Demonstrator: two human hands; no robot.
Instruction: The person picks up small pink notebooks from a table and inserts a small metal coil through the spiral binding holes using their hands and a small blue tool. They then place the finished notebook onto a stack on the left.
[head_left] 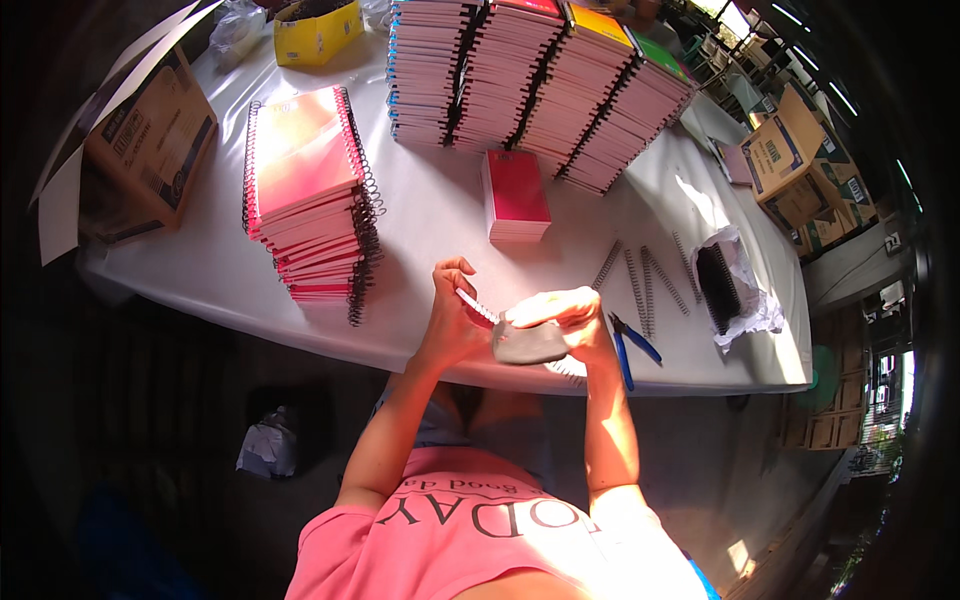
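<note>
Both of my hands are raised over the near edge of the table. My left hand (455,315) is closed round one end of a small notebook (477,307), whose reddish, white-edged side shows beside the thumb. My right hand (575,318) grips a dark grey piece with rounded corners (530,344), held against the notebook's other end; whether it is part of the notebook I cannot tell. Just right of my right wrist lie blue-handled pliers (635,345). Beyond my hands stands a short stack of red-covered pads (518,195) without coils showing.
Red spiral notebooks (305,190) are piled at left, with tall notebook stacks (530,80) at the back. Loose black coils (640,285) lie at right, near a white wrapper of coils (718,285). Cardboard boxes (150,150) stand left and right; a yellow box (318,38) sits behind.
</note>
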